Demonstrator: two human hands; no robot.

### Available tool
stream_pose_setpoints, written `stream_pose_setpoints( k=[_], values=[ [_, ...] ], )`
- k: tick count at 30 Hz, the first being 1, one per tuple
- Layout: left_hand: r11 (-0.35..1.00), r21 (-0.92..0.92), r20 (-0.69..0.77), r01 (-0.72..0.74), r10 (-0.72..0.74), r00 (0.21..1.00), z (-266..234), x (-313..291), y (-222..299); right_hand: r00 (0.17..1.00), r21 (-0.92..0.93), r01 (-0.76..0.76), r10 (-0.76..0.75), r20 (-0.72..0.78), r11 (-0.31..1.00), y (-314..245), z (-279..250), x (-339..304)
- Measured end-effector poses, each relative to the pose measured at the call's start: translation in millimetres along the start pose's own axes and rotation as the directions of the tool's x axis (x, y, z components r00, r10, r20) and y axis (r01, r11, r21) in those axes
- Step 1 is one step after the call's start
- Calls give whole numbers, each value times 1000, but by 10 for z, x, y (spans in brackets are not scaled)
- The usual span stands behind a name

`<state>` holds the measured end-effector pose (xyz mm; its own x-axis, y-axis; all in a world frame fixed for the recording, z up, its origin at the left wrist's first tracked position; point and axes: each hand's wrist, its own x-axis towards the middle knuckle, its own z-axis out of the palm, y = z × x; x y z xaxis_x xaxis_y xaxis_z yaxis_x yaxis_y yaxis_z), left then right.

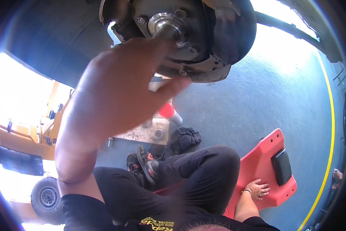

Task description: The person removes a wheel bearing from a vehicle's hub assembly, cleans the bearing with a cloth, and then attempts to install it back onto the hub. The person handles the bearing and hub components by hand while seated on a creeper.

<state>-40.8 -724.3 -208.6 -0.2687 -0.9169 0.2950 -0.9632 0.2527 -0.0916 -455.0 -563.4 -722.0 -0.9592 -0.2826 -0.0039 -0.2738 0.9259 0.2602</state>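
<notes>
My left hand (121,86) is raised close before me, smeared by motion, its thumb spread away from the fingers. Its fingertips reach the shiny metal centre of a wheel hub (154,24) at the top; whether they touch it I cannot tell. Bolts stand around that centre, and a dark round brake plate (244,34) lies behind it. Nothing shows in the left hand. Low on the right, my right hand (257,189) lies flat with fingers apart on a red mechanic's creeper (254,163), beside its black pad (282,166).
Beyond my crossed legs (204,173) lies a wooden board (142,134) with a metal ring (158,134) on it. Close by are a red and white cone (170,112) and a crumpled black cloth (186,139). Yellow machinery (17,140) and a wheel (48,197) stand left.
</notes>
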Motion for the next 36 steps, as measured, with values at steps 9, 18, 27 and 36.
stream_pose_setpoints(
  k=[9, 18, 27, 36],
  values=[
    [-131, -870, 483, 476, -33, 875, 559, 395, -784, 1000, -21, -8, 8, -16, 1000, 10, 89, 40],
    [-604, -615, 512, 506, 182, 839, 774, 399, -633, 1000, -61, -21, 20, -18, 998, 5, 66, 28],
    [-520, -657, 501, 546, 239, 832, 768, 291, -675, 999, -66, -41, 41, 0, 997, -19, 25, 33],
    [87, -913, 407, 398, 170, 897, 693, 218, -1093, 996, -73, -85, 85, 3, 994, -82, -21, 17]
  ],
)
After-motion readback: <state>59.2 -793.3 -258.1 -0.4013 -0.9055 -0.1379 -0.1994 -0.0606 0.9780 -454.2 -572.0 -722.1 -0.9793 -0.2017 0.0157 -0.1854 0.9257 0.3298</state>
